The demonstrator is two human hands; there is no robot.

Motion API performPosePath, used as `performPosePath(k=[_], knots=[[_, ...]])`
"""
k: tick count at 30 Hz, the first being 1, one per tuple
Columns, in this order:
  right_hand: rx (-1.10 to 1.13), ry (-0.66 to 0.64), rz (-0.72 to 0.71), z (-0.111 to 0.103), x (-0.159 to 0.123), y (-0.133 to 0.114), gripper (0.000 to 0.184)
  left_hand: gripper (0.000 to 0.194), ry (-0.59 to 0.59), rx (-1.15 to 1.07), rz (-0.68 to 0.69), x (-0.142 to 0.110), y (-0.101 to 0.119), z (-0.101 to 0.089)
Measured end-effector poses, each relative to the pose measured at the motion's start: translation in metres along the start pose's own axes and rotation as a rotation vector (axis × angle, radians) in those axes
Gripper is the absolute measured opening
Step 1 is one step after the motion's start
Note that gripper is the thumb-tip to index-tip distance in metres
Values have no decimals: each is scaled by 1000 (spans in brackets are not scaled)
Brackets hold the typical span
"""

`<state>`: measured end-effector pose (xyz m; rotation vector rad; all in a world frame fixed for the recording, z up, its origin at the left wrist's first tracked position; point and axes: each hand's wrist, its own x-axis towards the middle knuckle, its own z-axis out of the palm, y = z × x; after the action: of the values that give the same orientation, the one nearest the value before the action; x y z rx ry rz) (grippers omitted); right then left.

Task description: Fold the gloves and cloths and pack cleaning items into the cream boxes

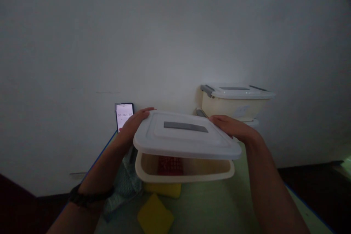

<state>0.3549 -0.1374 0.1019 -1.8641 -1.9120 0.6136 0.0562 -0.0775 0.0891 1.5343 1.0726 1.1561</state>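
Clasps the far left corner of a white lid (186,142) with the left hand (134,121), curling fingers about the edge. Grips the far right edge with the right hand (229,126), bending fingers over the rim; cannot tell how far under on either side. Carries a grey handle (185,127) between the hands, lying flat in the lid's top.

Holds the lid tilted over an open box (189,179), leaving a gap along the near side. Cannot tell whether touching at the far rim. Shows through the gap a red gridded thing (170,165), lying inside toward the left.

Seems to be at the point of handling the lid just above the box, lifting or lowering; cannot tell which from this view. Calls, by judgement, for an even hold at both sides and for keeping fingers out from between lid and rim.

Farther out, has a yellow piece (166,190) just by the box's near side, another yellow piece (155,215) nearer, and a grey-blue cloth (126,181) to the left, all on a green tabletop (208,208). Beyond the left hand, has a lit phone (124,114) leaning by the wall (164,44); beyond the right, a lidded box (236,108) above another grey-white lid (253,122).
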Motion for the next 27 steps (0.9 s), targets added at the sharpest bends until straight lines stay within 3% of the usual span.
performPosePath(k=[3,9,13,21,27], knots=[[-16,-20,12,1,-1,-1,39,56,-10,41,-43,2,3,3],[-75,-67,32,0,-4,-6,45,45,81,225,13,-6,7,5],[-137,-103,24,0,-1,-3,48,44,59,279,26,-8,8,5],[-167,-163,86,0,-3,-7,54,40,-3,181,31,-11,10,5],[-149,-232,114,2,-7,-14,62,38,-110,-55,-38,-5,0,5]])
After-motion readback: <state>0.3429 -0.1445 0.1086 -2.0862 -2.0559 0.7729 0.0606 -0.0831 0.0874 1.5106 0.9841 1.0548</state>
